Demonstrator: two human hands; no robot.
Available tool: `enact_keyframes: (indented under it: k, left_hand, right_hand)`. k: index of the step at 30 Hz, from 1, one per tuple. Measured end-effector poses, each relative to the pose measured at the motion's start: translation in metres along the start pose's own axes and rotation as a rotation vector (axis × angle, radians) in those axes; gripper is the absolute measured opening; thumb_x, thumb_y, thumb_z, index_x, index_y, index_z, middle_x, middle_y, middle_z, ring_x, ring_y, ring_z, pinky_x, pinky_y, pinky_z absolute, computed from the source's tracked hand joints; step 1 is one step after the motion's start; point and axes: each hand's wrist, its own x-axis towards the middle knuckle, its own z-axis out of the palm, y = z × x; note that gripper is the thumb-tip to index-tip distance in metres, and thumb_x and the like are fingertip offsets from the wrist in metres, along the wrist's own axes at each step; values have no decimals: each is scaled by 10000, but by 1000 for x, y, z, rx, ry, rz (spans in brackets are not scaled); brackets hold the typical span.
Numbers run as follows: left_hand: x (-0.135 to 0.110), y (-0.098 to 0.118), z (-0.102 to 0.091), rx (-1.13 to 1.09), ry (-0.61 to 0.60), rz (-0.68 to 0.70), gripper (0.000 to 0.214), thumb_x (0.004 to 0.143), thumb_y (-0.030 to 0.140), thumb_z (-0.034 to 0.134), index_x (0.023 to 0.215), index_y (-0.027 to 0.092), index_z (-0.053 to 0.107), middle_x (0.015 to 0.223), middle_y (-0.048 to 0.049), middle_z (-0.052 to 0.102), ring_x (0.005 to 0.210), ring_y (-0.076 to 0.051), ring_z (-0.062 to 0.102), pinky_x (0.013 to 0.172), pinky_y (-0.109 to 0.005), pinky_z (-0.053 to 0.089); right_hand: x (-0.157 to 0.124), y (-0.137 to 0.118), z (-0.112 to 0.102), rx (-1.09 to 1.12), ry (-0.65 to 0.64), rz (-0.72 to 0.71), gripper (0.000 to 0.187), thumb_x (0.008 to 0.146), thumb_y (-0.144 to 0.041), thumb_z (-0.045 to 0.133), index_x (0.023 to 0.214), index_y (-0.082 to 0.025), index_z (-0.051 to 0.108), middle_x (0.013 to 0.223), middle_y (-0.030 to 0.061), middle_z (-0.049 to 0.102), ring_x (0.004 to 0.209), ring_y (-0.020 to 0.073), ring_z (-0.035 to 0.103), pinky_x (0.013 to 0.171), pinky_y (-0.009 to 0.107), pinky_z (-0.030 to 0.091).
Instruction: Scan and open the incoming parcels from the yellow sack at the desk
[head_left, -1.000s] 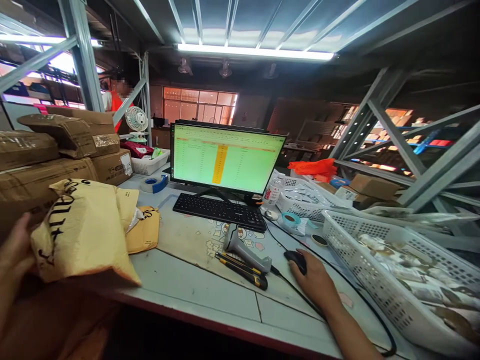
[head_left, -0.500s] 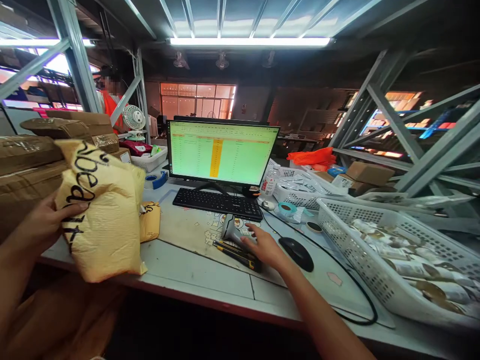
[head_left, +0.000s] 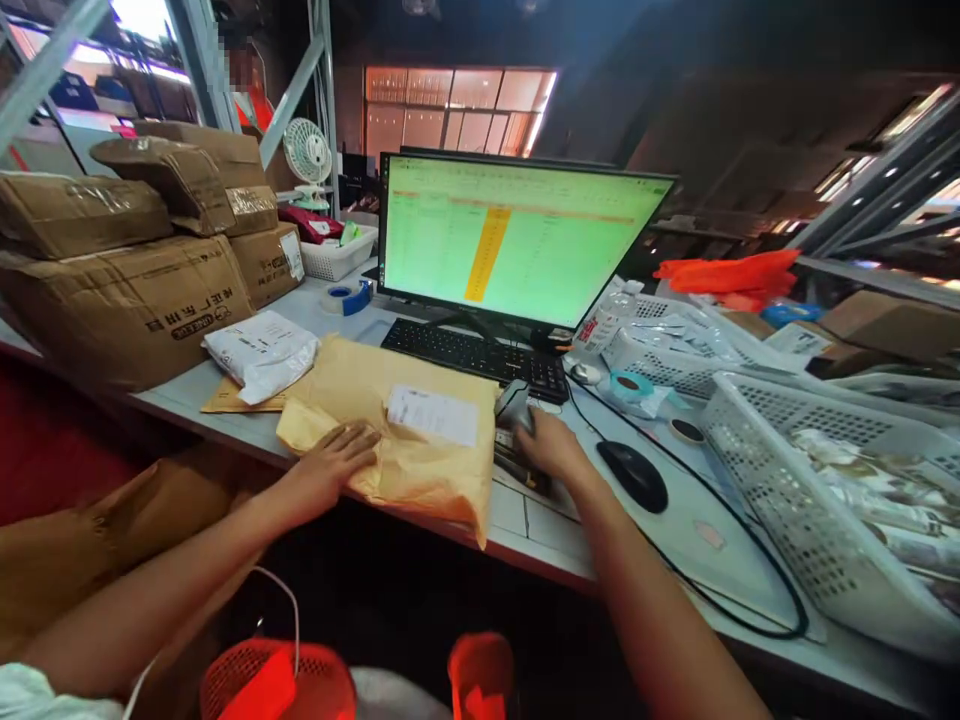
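Observation:
A yellow padded mailer (head_left: 420,465) lies on the desk in front of the keyboard, its white label (head_left: 433,414) facing up. My left hand (head_left: 334,470) rests with flat fingers on the mailer's near left part. At the mailer's right edge, my right hand (head_left: 551,440) is closed around the handle of a grey barcode scanner (head_left: 514,402), whose head points toward the mailer. Dark box cutters lie partly hidden beneath that hand. A white plastic parcel (head_left: 262,350) sits left of the mailer, on top of another yellow envelope (head_left: 244,397).
Behind the keyboard (head_left: 465,350) stands a lit monitor (head_left: 510,240). A black mouse (head_left: 634,475) and a looping cable are at right, beside a white basket (head_left: 795,520) of rolls. Cardboard boxes (head_left: 135,300) are stacked at left. A person (head_left: 255,105) is in the background.
The yellow mailer has gone from raised at the left to flat on the desk, label up. My left hand now lies on it. My right hand has closed on the scanner. The view has shifted.

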Motion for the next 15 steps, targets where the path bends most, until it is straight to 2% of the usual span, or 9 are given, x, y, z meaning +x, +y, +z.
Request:
enact_keyframes:
  k: [2, 3, 5, 6, 8, 10, 11, 13, 15]
  left_hand:
    - [-9, -4, 0, -101, -100, -29, 489, 820, 8, 573, 1266, 183, 671, 1578, -101, 496, 1529, -280, 371, 1260, -495, 325]
    - [-9, -5, -9, -160, -162, -25, 438, 865, 102, 633, 1291, 201, 662, 1576, -99, 500, 1517, -285, 393, 1241, -478, 356]
    - [0, -3, -37, -253, -250, -37, 436, 920, 338, 696, 1340, 238, 640, 1489, -88, 594, 1399, -282, 544, 1143, -425, 473]
    - [8, 2, -48, -272, -238, -62, 465, 940, 425, 678, 1364, 241, 626, 1433, -83, 639, 1325, -272, 607, 1096, -403, 508]
    - [27, 17, -55, -245, -82, -111, 485, 994, 472, 593, 1399, 204, 598, 1404, -98, 655, 1289, -261, 628, 1109, -405, 494]
    - [43, 38, -34, -160, 98, -74, 510, 1023, 455, 542, 1429, 147, 572, 1515, -139, 559, 1429, -292, 503, 1219, -465, 377]
    - [48, 48, -16, -117, 125, -15, 552, 1025, 463, 536, 1466, 131, 539, 1576, -148, 488, 1496, -309, 414, 1259, -495, 309]
    - [52, 66, 29, -73, 93, 112, 657, 1021, 531, 519, 1528, 117, 470, 1620, -153, 422, 1545, -319, 328, 1287, -515, 241]
    - [49, 76, 67, -65, 78, 159, 755, 1023, 602, 467, 1575, 92, 393, 1638, -166, 382, 1560, -292, 300, 1306, -472, 204]
  right_hand:
    - [1, 6, -13, -2, 39, 85, 404, 993, -335, 487, 1259, -64, 627, 1180, 241, 708, 1073, 340, 678, 875, 378, 481]
    - [1, 9, -23, 13, 81, 118, 397, 988, -363, 493, 1211, -73, 645, 1143, 239, 715, 1041, 346, 682, 848, 384, 484]
    - [-1, 12, -47, 81, 154, 139, 404, 971, -445, 527, 1118, -96, 669, 1029, 209, 729, 950, 338, 690, 783, 381, 491]
    - [-4, 12, -62, 140, 166, 132, 422, 959, -495, 549, 1075, -109, 672, 941, 179, 728, 879, 319, 690, 738, 370, 493]
    - [-11, 8, -93, 281, 108, 78, 470, 935, -594, 574, 994, -138, 667, 771, 104, 690, 722, 259, 664, 643, 335, 484]
    - [-22, 1, -124, 391, -23, 0, 532, 921, -682, 561, 911, -158, 653, 676, 55, 636, 607, 198, 611, 560, 299, 460]
    - [-27, -4, -137, 424, -95, -35, 564, 915, -718, 551, 875, -163, 644, 655, 43, 614, 570, 175, 584, 524, 282, 443]
    - [-36, -16, -158, 470, -237, -93, 595, 897, -758, 558, 837, -170, 628, 634, 26, 578, 516, 137, 532, 456, 250, 393]
    - [-40, -30, -170, 550, -252, -145, 572, 862, -748, 629, 840, -176, 626, 612, 0, 539, 472, 109, 488, 407, 220, 335]
